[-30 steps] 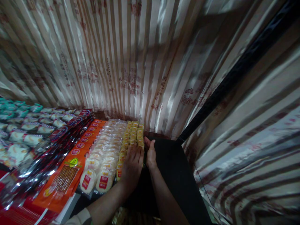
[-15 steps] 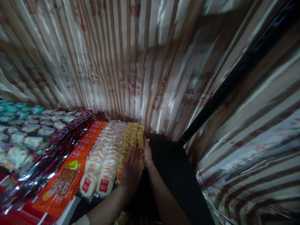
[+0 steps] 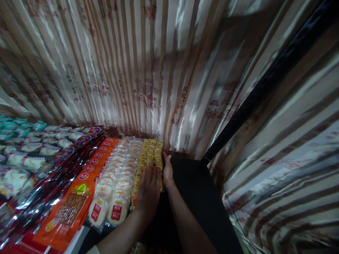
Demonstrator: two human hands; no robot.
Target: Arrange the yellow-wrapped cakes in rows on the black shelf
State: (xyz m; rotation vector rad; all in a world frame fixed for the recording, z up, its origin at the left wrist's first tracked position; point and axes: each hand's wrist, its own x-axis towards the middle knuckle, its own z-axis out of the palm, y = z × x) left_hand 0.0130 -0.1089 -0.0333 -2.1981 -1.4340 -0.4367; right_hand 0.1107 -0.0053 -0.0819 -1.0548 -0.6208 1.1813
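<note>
yellow snack packets (image 3: 150,152) in rows on black tabletop (image 3: 197,197), right of clear-wrapped rice crackers (image 3: 123,173). long axis runs away from wearer toward striped curtain (image 3: 148,63), far end slightly rightward. left hand (image 3: 149,187) flat on top, fingers straight, gripping nothing; right hand (image 3: 167,171) open along their right side.
</note>
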